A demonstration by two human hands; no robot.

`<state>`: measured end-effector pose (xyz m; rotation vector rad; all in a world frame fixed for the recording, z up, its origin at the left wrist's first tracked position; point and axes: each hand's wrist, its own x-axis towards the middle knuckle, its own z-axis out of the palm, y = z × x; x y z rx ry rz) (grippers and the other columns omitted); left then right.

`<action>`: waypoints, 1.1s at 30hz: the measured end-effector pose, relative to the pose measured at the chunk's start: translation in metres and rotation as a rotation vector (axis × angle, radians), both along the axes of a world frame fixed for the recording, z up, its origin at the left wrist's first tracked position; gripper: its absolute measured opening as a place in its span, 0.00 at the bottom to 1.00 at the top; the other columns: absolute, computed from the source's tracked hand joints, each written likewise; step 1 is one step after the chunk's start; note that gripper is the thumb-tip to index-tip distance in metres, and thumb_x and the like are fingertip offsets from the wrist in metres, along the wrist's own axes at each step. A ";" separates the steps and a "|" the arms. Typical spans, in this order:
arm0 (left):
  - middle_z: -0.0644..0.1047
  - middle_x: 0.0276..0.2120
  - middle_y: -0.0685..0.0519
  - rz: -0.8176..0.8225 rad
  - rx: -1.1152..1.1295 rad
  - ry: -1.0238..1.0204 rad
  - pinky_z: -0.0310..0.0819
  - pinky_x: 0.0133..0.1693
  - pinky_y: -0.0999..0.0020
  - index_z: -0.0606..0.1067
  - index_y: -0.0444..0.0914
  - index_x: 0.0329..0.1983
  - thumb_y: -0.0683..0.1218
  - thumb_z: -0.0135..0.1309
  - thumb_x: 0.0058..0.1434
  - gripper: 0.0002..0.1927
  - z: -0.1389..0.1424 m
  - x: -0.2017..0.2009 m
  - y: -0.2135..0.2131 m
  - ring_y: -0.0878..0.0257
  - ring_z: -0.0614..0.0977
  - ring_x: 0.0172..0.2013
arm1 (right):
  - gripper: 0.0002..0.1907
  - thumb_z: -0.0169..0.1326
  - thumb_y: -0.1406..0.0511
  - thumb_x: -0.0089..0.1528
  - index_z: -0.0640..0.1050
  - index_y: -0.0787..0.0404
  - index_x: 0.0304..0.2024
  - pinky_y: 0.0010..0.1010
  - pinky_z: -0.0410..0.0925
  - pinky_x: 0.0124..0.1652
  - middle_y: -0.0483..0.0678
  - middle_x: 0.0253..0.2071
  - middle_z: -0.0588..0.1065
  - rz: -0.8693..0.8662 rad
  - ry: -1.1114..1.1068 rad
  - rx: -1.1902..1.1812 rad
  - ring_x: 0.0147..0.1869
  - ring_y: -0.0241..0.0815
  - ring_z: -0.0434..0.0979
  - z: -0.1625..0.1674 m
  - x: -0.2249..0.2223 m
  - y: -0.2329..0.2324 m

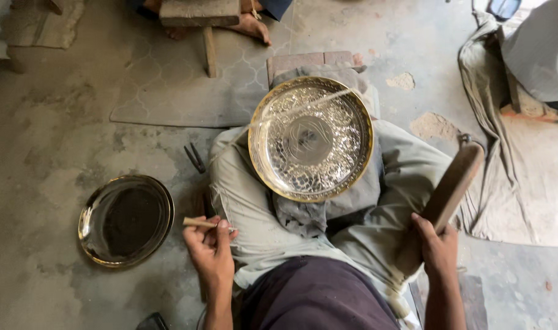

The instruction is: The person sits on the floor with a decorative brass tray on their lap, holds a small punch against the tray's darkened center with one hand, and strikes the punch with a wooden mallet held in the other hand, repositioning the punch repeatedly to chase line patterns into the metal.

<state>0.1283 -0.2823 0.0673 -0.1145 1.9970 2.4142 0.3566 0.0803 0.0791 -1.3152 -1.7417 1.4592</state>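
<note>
An engraved round metal plate (pixel 310 139) with a gold rim rests on a grey cloth over my lap. My left hand (pixel 210 247) is closed around a thin chisel-like tool (pixel 199 223), held beside my left knee, away from the plate. My right hand (pixel 436 244) grips the lower end of a long wooden mallet (pixel 451 186) that angles up to the right of my right knee. Neither hand touches the plate.
A plain shiny metal plate (pixel 126 220) lies on the concrete floor to my left. Small dark pliers (pixel 194 157) lie near my knee. Bricks (pixel 309 60) sit behind the lap plate. Another person's bare foot (pixel 251 27) and a wooden stool (pixel 200 18) are ahead; cloth (pixel 511 153) lies right.
</note>
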 end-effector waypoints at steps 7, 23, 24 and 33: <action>0.73 0.45 0.44 -0.049 0.029 0.061 0.83 0.38 0.65 0.61 0.32 0.58 0.37 0.54 0.67 0.20 0.005 0.005 0.002 0.63 0.78 0.37 | 0.15 0.61 0.60 0.61 0.79 0.67 0.35 0.28 0.67 0.34 0.46 0.31 0.77 0.089 0.125 0.023 0.32 0.34 0.74 0.014 -0.007 -0.003; 0.77 0.42 0.43 -0.116 0.020 -0.078 0.86 0.39 0.63 0.60 0.33 0.55 0.43 0.51 0.69 0.17 0.014 0.008 -0.001 0.61 0.82 0.38 | 0.16 0.60 0.62 0.61 0.80 0.71 0.42 0.30 0.68 0.37 0.50 0.33 0.78 0.086 0.050 0.072 0.34 0.39 0.77 0.001 -0.005 -0.013; 0.77 0.42 0.43 -0.115 0.043 -0.098 0.86 0.39 0.63 0.61 0.32 0.54 0.45 0.49 0.71 0.16 0.012 0.007 -0.003 0.61 0.82 0.38 | 0.16 0.60 0.62 0.61 0.80 0.71 0.42 0.30 0.69 0.37 0.50 0.33 0.78 0.083 0.048 0.073 0.35 0.39 0.77 0.000 -0.005 -0.012; 0.80 0.43 0.46 -0.030 -0.770 0.241 0.66 0.58 0.56 0.72 0.33 0.41 0.49 0.46 0.79 0.15 -0.042 -0.012 -0.030 0.50 0.69 0.63 | 0.16 0.60 0.61 0.61 0.80 0.70 0.42 0.29 0.69 0.39 0.50 0.34 0.79 0.090 0.033 0.095 0.36 0.38 0.77 -0.004 -0.003 -0.008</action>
